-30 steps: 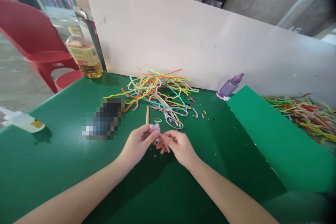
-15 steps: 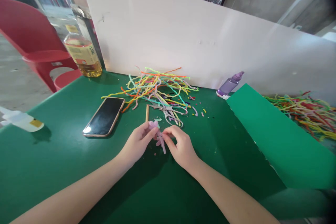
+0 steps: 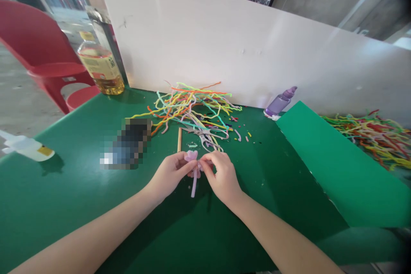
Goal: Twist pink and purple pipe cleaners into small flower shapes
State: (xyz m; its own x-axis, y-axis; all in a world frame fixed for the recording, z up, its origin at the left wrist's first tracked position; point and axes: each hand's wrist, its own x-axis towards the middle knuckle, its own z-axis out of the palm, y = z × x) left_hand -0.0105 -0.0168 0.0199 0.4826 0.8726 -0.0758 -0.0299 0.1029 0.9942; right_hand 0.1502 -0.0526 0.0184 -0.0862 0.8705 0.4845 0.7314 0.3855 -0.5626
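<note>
Left hand (image 3: 169, 176) pinches looped lilac piece (image 3: 192, 155), dangling strip at 6 o'clock; right hand (image 3: 224, 180) pinches its edge at 3 o'clock. Piece hangs over green tabletop (image 3: 80, 192). Uneven tugging could twist the soft loops apart. Fuzzy stems (image 3: 192, 107) tangle at 12 o'clock, wavy, bendable.

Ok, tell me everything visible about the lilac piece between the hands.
The lilac, fuzzy-looking piece has rounded, petal-like loops and a narrow tail pointing toward the person. It is held over the green table, the bare left hand pinching its left side, the bare right hand its right. Fingers hide part.
</note>
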